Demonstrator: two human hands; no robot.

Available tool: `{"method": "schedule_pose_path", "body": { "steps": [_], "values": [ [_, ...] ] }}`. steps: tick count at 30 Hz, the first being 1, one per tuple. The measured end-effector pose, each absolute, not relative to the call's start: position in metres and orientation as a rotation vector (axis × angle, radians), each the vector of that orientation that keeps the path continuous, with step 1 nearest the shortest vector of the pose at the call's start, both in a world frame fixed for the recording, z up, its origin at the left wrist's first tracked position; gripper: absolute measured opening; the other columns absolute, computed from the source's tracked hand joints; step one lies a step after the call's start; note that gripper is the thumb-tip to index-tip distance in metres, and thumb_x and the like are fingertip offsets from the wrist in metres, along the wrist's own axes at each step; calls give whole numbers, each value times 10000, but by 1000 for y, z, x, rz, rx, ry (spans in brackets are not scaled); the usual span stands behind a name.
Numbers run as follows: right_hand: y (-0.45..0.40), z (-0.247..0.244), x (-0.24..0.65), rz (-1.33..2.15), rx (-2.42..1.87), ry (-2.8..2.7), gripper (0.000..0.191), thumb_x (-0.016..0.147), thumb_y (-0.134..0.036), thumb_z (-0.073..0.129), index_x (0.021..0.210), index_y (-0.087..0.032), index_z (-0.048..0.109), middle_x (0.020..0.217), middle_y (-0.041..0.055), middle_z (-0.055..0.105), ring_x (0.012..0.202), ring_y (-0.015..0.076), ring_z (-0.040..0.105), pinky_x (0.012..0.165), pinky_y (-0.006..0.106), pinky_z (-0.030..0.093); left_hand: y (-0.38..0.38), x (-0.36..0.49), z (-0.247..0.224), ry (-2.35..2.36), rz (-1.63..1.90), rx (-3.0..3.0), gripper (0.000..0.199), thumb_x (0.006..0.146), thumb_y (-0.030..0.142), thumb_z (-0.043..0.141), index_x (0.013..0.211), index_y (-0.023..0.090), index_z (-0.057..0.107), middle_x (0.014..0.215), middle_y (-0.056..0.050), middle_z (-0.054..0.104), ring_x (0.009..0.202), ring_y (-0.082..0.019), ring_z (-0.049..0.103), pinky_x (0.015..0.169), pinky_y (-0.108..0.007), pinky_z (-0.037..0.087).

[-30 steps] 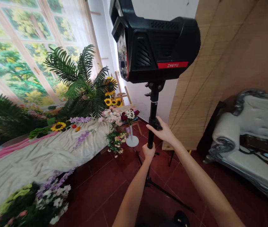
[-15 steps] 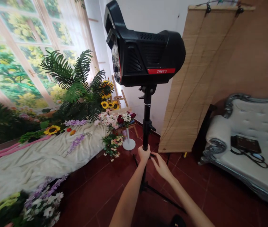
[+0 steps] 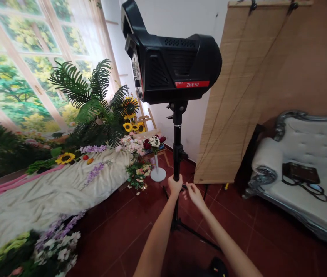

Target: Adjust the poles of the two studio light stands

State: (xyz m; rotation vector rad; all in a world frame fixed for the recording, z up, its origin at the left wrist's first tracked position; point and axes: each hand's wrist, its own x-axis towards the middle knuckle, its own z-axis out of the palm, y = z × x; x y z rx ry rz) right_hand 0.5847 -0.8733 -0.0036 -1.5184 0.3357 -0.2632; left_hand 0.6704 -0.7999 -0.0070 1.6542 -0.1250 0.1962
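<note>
A black studio light (image 3: 177, 65) with a red ZHEYU label sits on top of a black light stand (image 3: 177, 134). My left hand (image 3: 175, 185) is wrapped round the stand's pole below its upper collar. Just to the right, my right hand (image 3: 193, 194) has its thumb and forefinger closed on a small black locking knob (image 3: 184, 187) at the side of the pole, its other fingers curled below. Most of the knob lies behind the fingers. Beneath my arms, the stand's legs spread over the floor.
At left a cream cloth-draped surface (image 3: 102, 188) holds flowers and fruit, with a palm (image 3: 94, 100) behind. A white pedestal (image 3: 158, 175) stands beyond the stand. A bamboo blind (image 3: 223, 115) hangs behind it. At right a tufted sofa (image 3: 304, 138) bears a brown bag (image 3: 300, 172).
The light shifts slightly left in view and its pole leans a little differently. My right hand's fingers have curled in round the knob; my left hand keeps its hold.
</note>
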Motion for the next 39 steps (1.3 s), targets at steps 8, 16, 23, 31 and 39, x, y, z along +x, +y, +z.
{"method": "schedule_pose_path", "body": {
  "steps": [8, 16, 23, 31, 39],
  "values": [
    [-879, 7, 572, -478, -2023, 264, 392, 809, -575, 434, 702, -222, 568, 632, 3, 619, 595, 162, 563, 603, 244, 406, -800, 665, 3, -65, 162, 1615, 284, 671, 403, 627, 564, 145, 571, 454, -20, 570, 450, -137, 568, 446, -208, 432],
    [-880, 0, 596, -88, -1517, 461, 451, 799, -488, 451, 439, -216, 441, 326, -42, 373, 327, 98, 343, 388, 215, 269, -801, 668, 0, -95, 172, 1660, 309, 708, 413, 587, 552, 148, 565, 468, -35, 582, 452, -138, 572, 442, -206, 428],
    [-877, 1, 597, 158, -1100, 401, 380, 855, -351, 361, 501, -234, 286, 344, -104, 219, 290, 64, 168, 327, 191, 191, -803, 671, -6, -133, 192, 1663, 340, 733, 436, 549, 546, 152, 542, 477, -36, 584, 440, -123, 562, 459, -199, 429],
    [-880, 9, 572, -308, -2015, 400, 363, 831, -575, 402, 816, -239, 537, 701, -2, 628, 643, 157, 590, 557, 233, 379, -802, 670, -5, -105, 146, 1634, 317, 727, 434, 559, 606, 141, 569, 485, -34, 591, 418, -126, 559, 426, -201, 424],
    [-890, 8, 567, -449, -2492, 179, 362, 896, -506, 315, 968, -270, 581, 950, 49, 641, 873, 198, 594, 632, 256, 412, -803, 668, -1, -121, 166, 1602, 302, 710, 414, 586, 584, 142, 552, 486, -22, 576, 431, -122, 563, 444, -207, 450]
  ]
}}
